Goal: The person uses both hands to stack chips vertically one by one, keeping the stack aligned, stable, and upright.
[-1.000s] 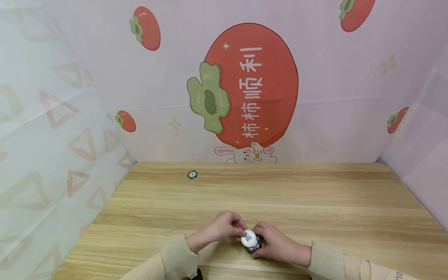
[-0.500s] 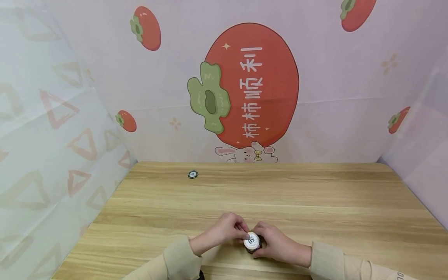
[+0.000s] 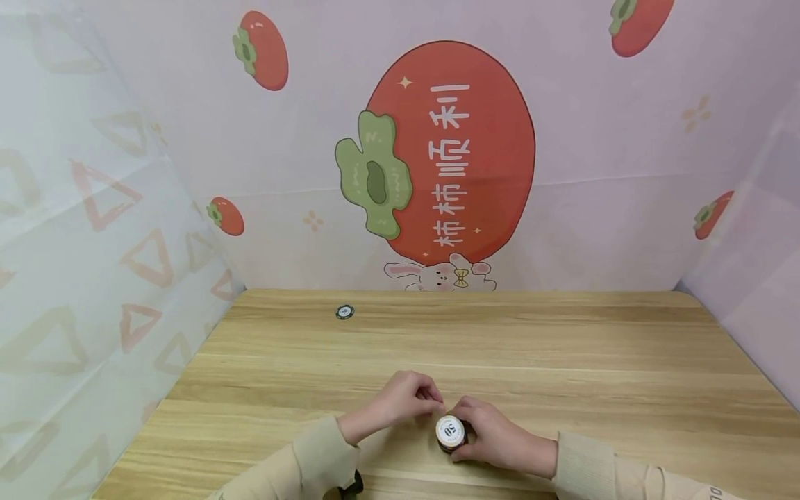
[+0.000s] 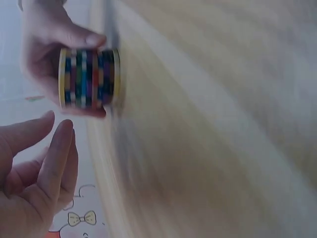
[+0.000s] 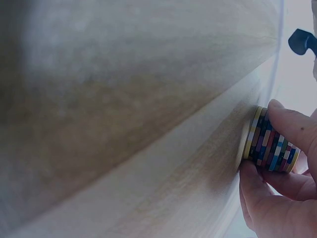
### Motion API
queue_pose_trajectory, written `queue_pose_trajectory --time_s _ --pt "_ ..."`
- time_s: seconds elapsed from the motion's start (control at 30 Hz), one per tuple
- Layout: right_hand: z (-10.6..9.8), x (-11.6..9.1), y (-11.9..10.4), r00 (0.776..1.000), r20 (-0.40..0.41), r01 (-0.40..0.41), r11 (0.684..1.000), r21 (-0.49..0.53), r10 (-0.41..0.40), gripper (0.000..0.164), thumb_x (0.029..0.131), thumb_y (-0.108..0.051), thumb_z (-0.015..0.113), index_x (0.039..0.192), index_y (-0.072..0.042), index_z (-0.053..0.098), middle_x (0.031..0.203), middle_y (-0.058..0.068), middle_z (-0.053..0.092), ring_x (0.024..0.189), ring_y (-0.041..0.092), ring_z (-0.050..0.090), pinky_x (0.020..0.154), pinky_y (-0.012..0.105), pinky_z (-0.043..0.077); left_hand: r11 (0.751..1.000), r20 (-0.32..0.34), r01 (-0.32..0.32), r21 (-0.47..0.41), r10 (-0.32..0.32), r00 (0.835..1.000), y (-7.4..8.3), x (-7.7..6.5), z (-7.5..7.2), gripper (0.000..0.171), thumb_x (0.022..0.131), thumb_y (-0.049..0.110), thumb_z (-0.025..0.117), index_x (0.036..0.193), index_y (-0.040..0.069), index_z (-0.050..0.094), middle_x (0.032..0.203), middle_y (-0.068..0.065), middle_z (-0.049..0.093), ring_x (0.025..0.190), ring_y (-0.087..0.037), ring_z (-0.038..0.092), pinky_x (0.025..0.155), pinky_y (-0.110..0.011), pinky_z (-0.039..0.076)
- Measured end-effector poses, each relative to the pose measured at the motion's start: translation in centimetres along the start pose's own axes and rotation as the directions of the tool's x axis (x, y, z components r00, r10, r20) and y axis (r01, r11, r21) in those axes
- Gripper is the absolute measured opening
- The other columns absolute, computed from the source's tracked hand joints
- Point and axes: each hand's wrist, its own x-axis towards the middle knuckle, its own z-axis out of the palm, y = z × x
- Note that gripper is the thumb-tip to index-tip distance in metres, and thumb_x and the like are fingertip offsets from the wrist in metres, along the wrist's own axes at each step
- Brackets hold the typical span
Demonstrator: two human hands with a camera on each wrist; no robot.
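Observation:
A stack of poker chips (image 3: 451,432) stands on the wooden table near its front, with a white-faced "50" chip on top. My right hand (image 3: 500,436) grips the stack from the right, thumb and fingers around its side. Striped edges in several colours show in the right wrist view, where the stack (image 5: 270,141) sits between thumb and fingers. Just left of the stack is my left hand (image 3: 403,406), apart from it. In the left wrist view, the left hand's thumb and fingers (image 4: 55,158) are slightly parted, with nothing between them.
A single dark-rimmed poker chip (image 3: 345,312) lies flat at the far left of the wooden table (image 3: 550,347). A printed cloth wall (image 3: 594,229) stands behind the table, and similar walls flank both sides.
My left hand has come off the top chip and moved slightly up and away. The top chip shifted right and now sits squarely over the stack. My right hand stays in place.

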Motion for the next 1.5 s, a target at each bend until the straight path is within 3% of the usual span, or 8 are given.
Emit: queue_pose_trajectory --time_s 0.2,0.4,0.6,0.83,1.07,1.17,1.3,1.5 --pt "0.1 0.0 0.1 1.0 -0.004 0.003 1.0 -0.019 -0.003 0.037 0.064 -0.02 0.081 0.095 -0.008 0.064 0.087 -0.01 0.052 0.08 0.001 0.049 0.073 0.022 0.045 0.978 0.054 -0.09 0.191 0.081 0.995 -0.8 0.7 -0.9 0.007 0.08 0.013 0.069 0.083 0.007 0.066 0.072 0.006 0.062 0.062 0.002 0.051 0.058 -0.015 0.043" --pt "0.1 -0.1 0.0 1.0 -0.005 0.007 1.0 -0.02 -0.007 0.038 0.064 -0.019 0.081 0.095 -0.007 0.064 0.087 -0.01 0.052 0.08 0.001 0.049 0.073 0.022 0.045 0.878 0.11 -0.196 0.436 0.164 0.98 -1.4 1.0 -1.9 0.012 0.082 0.016 0.067 0.09 0.007 0.065 0.077 0.005 0.062 0.068 -0.001 0.054 0.064 -0.015 0.044" --pt "0.2 -0.2 0.0 1.0 -0.01 0.017 1.0 -0.012 -0.017 0.037 0.064 -0.017 0.081 0.095 -0.007 0.064 0.087 -0.011 0.052 0.081 0.001 0.049 0.074 0.021 0.045 0.78 0.11 -0.209 0.589 0.179 0.978 -2.0 1.3 -3.0 0.011 0.082 0.014 0.065 0.091 0.009 0.064 0.08 0.002 0.059 0.07 -0.007 0.055 0.063 -0.02 0.045" --pt "0.2 -0.2 0.1 1.0 -0.012 0.015 1.0 -0.007 -0.015 0.038 0.064 -0.016 0.081 0.096 -0.008 0.064 0.087 -0.011 0.052 0.08 0.0 0.049 0.074 0.021 0.045 0.714 0.092 -0.193 0.673 0.178 0.98 -3.2 1.8 -4.2 0.01 0.083 0.01 0.061 0.092 0.007 0.062 0.086 -0.003 0.06 0.07 -0.012 0.056 0.063 -0.025 0.047" --pt "0.2 -0.1 0.1 1.0 -0.006 0.019 1.0 -0.005 -0.019 0.036 0.065 -0.016 0.081 0.096 -0.009 0.064 0.088 -0.011 0.052 0.081 0.0 0.049 0.074 0.021 0.045 0.732 0.005 -0.1 0.674 0.131 0.991 -4.8 2.3 -5.9 0.011 0.084 0.012 0.062 0.094 0.005 0.062 0.088 -0.006 0.061 0.074 -0.018 0.06 0.065 -0.031 0.048" --pt "0.2 -0.1 0.0 1.0 -0.011 0.025 1.0 -0.011 -0.025 0.036 0.064 -0.016 0.081 0.096 -0.009 0.064 0.088 -0.011 0.052 0.081 0.0 0.049 0.074 0.021 0.045 0.786 -0.053 -0.02 0.618 0.066 0.996 -5.3 2.5 -6.7 0.012 0.086 0.011 0.06 0.095 0.004 0.06 0.089 -0.007 0.061 0.077 -0.021 0.06 0.066 -0.034 0.049" --pt "0.1 -0.1 0.0 1.0 -0.01 0.02 1.0 -0.015 -0.02 0.037 0.065 -0.017 0.081 0.096 -0.009 0.064 0.088 -0.011 0.052 0.081 0.001 0.049 0.074 0.022 0.045 0.824 -0.124 0.056 0.564 0.017 0.992 -6.0 2.9 -7.7 0.013 0.086 0.009 0.06 0.097 0.001 0.061 0.09 -0.009 0.062 0.081 -0.022 0.059 0.07 -0.036 0.049" --pt "0.1 -0.1 0.1 1.0 -0.009 0.016 1.0 -0.014 -0.016 0.036 0.065 -0.017 0.081 0.096 -0.009 0.064 0.088 -0.011 0.052 0.082 0.001 0.049 0.075 0.022 0.045 0.821 -0.249 0.113 0.56 0.036 0.968 -7.4 3.6 -9.0 0.013 0.084 0.008 0.063 0.094 0.001 0.062 0.087 -0.009 0.062 0.08 -0.022 0.059 0.069 -0.035 0.049"
